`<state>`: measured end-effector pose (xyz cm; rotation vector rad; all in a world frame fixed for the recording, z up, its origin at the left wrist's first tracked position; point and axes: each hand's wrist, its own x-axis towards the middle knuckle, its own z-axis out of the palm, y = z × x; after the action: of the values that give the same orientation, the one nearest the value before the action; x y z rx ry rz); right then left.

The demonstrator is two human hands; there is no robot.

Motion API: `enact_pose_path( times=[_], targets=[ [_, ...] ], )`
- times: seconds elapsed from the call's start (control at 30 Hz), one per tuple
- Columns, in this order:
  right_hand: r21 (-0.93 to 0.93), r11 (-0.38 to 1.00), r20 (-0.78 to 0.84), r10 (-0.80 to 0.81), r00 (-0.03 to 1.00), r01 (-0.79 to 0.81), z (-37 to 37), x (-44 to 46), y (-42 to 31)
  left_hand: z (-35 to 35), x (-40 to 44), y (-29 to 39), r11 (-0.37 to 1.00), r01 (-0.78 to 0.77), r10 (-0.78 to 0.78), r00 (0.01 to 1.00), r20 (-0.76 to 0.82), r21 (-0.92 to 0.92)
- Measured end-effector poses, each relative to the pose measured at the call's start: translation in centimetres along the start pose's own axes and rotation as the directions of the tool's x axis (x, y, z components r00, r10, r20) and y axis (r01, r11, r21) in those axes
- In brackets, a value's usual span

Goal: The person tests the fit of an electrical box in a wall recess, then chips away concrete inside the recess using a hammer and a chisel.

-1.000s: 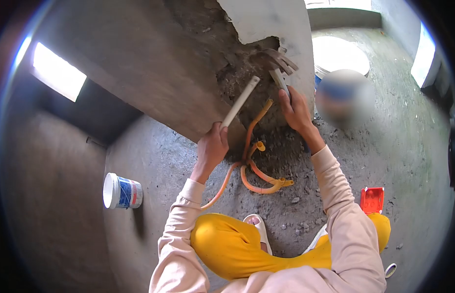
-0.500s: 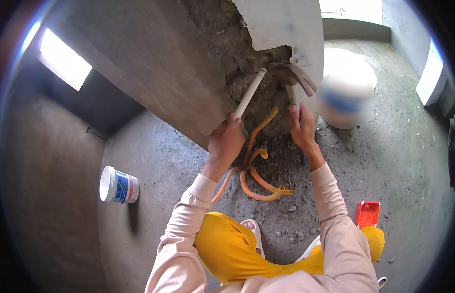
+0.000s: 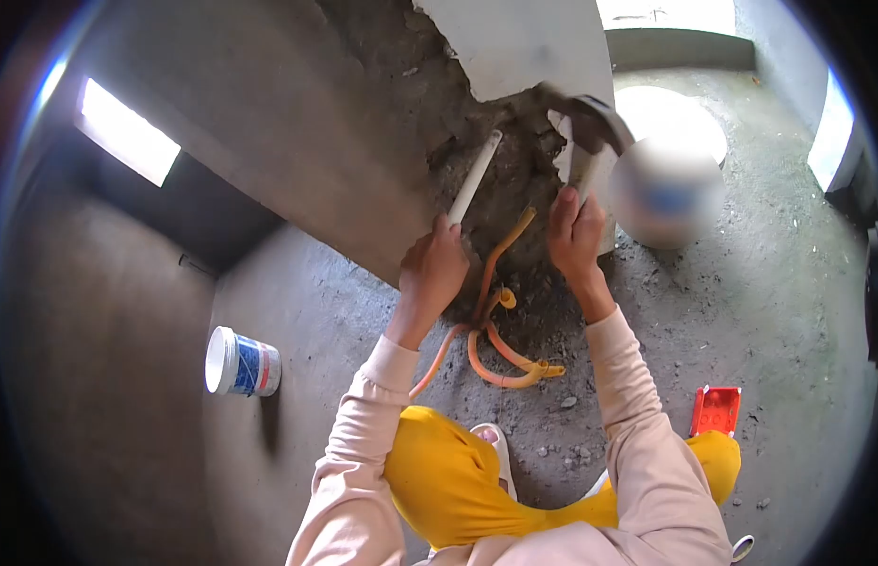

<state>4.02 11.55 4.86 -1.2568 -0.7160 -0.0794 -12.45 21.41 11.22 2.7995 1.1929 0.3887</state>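
My left hand [image 3: 433,267] is closed around a white pipe [image 3: 476,179], whose far end rests in front of the broken-out part of the wall [image 3: 505,151]. My right hand [image 3: 577,236] grips a hammer [image 3: 595,123] by its pale handle, with the dark head raised near the ragged edge of the white wall face. Whether the hammer touches the wall I cannot tell. Between and below my hands, several orange flexible conduits [image 3: 500,253] stick up from the base of the wall, their ends curving apart.
A white bucket [image 3: 257,366] with a blue label stands on the left. Another, blurred bucket [image 3: 667,193] is at the right beside the wall. An open red box [image 3: 716,411] lies by my right knee. Rubble [image 3: 569,403] covers the floor before my feet.
The hammer head has risen and shifted right, away from the white pipe's tip. My left hand keeps its grip on the pipe; the view has shifted slightly.
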Motion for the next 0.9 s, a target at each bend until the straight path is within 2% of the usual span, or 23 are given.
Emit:
enact_pose_path(
  times=[0.03, 0.1, 0.13, 0.17, 0.2, 0.23, 0.27, 0.33, 0.37, 0.43, 0.5, 0.57, 0.7, 0.77, 0.8, 0.87, 0.9],
  targets=[
    [0.001, 1.0, 0.003, 0.004, 1.0, -0.004, 0.4, -0.2, 0.6, 0.0, 0.2, 0.0, 1.0, 0.007, -0.007, 1.0, -0.012, 0.005],
    [-0.245, 0.969, 0.039, -0.037, 0.999, 0.045, 2.0, 0.5, 3.8, 0.0, 0.4, 0.1, 1.0, 0.004, -0.004, 0.999, -0.038, 0.004],
    [-0.362, 0.923, 0.165, -0.074, 0.984, 0.13, 2.5, 1.3, 6.7, 0.5, 0.5, -0.3, 1.0, -0.015, 0.015, 0.998, -0.059, -0.011],
    [-0.363, 0.923, 0.159, -0.075, 0.984, 0.129, 1.8, 1.0, 6.6, 0.7, 0.3, -0.7, 0.999, -0.033, 0.032, 0.997, -0.074, -0.021],
    [-0.342, 0.929, 0.078, -0.123, 0.989, 0.142, 1.3, 0.7, 6.3, 0.4, -0.1, -1.0, 0.999, -0.044, 0.042, 0.996, -0.082, -0.019],
    [-0.321, 0.931, 0.005, -0.181, 0.983, 0.173, 1.0, 1.1, 6.0, 0.3, -0.7, -1.3, 0.993, -0.119, 0.12, 0.981, -0.151, 0.015],
    [-0.321, 0.93, 0.006, -0.185, 0.983, 0.177, 0.4, 1.0, 5.1, 0.3, -1.3, -1.6, 0.981, -0.186, 0.194, 0.961, -0.198, 0.057],
    [-0.203, 0.978, -0.021, 0.045, 0.999, -0.048, -0.9, 0.4, 2.8, 0.4, -1.7, -2.1, 0.972, -0.228, 0.235, 0.944, -0.231, 0.056],
    [-0.21, 0.977, -0.016, 0.046, 0.999, -0.048, -1.3, 0.4, 3.1, 0.4, -1.9, -2.0, 0.962, -0.267, 0.271, 0.924, -0.27, 0.054],
    [-0.132, 0.987, 0.043, 0.103, 0.994, -0.096, -1.8, 1.0, 3.4, 0.2, -1.7, -1.6, 0.975, -0.224, 0.217, 0.943, -0.252, 0.001],
    [-0.172, 0.982, 0.065, 0.088, 0.994, -0.075, -2.0, 1.3, 2.5, 0.1, -1.0, -1.5, 0.982, -0.184, 0.168, 0.957, -0.239, -0.047],
    [-0.19, 0.982, 0.063, 0.0, 0.998, 0.012, -1.8, 1.2, 2.3, 0.9, -0.1, -2.1, 0.982, -0.176, 0.156, 0.961, -0.229, -0.071],
    [-0.222, 0.975, 0.085, -0.007, 0.996, 0.026, -1.6, 0.7, 1.8, 2.1, 1.1, -3.2, 0.976, -0.188, 0.155, 0.954, -0.256, -0.109],
    [-0.275, 0.954, 0.078, -0.104, 0.992, 0.121, -1.6, 0.6, 1.9, 1.7, 1.4, -3.3, 0.984, -0.18, 0.172, 0.948, -0.269, -0.005],
    [-0.278, 0.953, 0.076, -0.102, 0.992, 0.119, -1.5, 0.5, 2.0, 1.4, 1.2, -2.8, 0.983, -0.183, 0.174, 0.948, -0.266, -0.006],
    [-0.066, 0.988, -0.022, -0.142, 0.99, 0.14, -1.0, -0.1, 2.1, 0.8, 0.4, -1.0, 0.973, -0.14, 0.18, 0.959, -0.221, 0.185],
    [-0.065, 0.988, -0.02, -0.14, 0.99, 0.139, -0.6, -0.4, 1.9, 0.7, 0.2, -0.4, 0.973, -0.138, 0.178, 0.959, -0.22, 0.186]
  ],
)
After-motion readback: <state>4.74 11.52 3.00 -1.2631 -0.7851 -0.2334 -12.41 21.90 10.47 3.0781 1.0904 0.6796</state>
